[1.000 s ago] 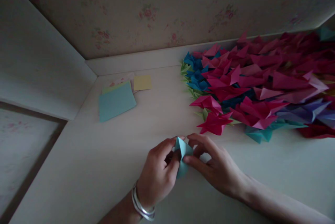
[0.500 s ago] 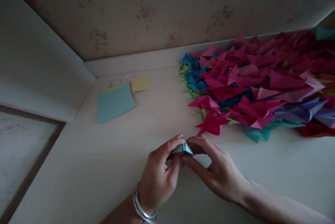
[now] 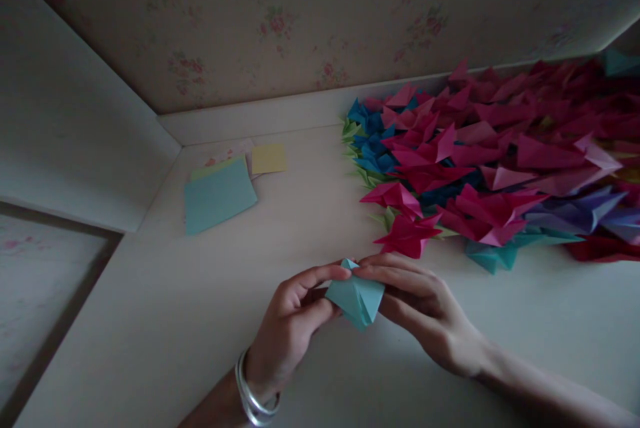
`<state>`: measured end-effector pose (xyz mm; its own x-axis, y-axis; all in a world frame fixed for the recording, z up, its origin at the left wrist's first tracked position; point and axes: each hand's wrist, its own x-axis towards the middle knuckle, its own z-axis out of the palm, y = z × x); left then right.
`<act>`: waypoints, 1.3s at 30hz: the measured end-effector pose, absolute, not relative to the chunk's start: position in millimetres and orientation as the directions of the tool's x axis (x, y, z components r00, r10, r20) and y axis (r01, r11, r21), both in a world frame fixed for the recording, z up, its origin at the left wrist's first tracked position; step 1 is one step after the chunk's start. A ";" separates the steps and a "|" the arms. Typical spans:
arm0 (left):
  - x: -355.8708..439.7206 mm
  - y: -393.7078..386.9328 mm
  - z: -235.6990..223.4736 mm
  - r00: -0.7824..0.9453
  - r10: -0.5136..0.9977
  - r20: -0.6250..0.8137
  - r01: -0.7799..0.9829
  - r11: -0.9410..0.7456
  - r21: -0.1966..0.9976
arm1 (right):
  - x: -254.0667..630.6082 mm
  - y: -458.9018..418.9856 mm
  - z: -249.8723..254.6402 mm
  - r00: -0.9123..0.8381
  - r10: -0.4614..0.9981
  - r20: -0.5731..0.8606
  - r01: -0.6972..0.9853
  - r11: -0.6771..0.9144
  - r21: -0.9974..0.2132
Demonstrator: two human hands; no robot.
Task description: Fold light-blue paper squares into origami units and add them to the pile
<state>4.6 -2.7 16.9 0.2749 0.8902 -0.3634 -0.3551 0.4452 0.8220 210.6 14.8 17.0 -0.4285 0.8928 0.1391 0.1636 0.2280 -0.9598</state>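
Note:
Between my two hands is a light teal folded paper, roughly diamond-shaped, with creased layers opening toward me at its lower point. My left hand, with silver bangles on its wrist, pinches the paper's left side, index finger on top and thumb at the edge. From the other side, my right hand grips the paper, its fingers pressing near the top point and its thumb by the right edge. The fingertips of both hands nearly meet there. The underside of the paper is hidden.
A large heap of folded paper pieces, mostly pink with some blue, green and purple, covers the right of the white table. Teal sheets and a small yellow sheet lie at the back left. A flowered wall stands behind.
The teal folded paper has turned so that its flat, broad face shows instead of its narrow edge. My left hand has shifted slightly left, and the right fingers now lie across the paper's top.

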 end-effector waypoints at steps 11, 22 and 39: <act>-0.4 -2.9 27.6 0.264 0.963 -0.054 0.044 0.044 0.998 | 215.6 20.1 9.8 -0.407 0.898 0.165 0.065 0.209 -0.976; -2.4 -1.3 32.3 0.289 0.953 0.095 0.132 -0.138 0.982 | 224.0 27.2 21.0 -0.484 0.865 0.130 -0.119 0.081 -0.990; 11.3 -8.1 17.1 0.097 0.993 -0.061 0.055 0.056 0.997 | 201.8 11.3 11.9 -0.206 0.970 0.132 0.138 0.163 -0.977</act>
<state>11.3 -8.1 17.1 0.0972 0.9934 -0.0608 0.0548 0.0556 0.9969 201.8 11.3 11.9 -0.2061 0.9695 0.1322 0.1383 0.1627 -0.9769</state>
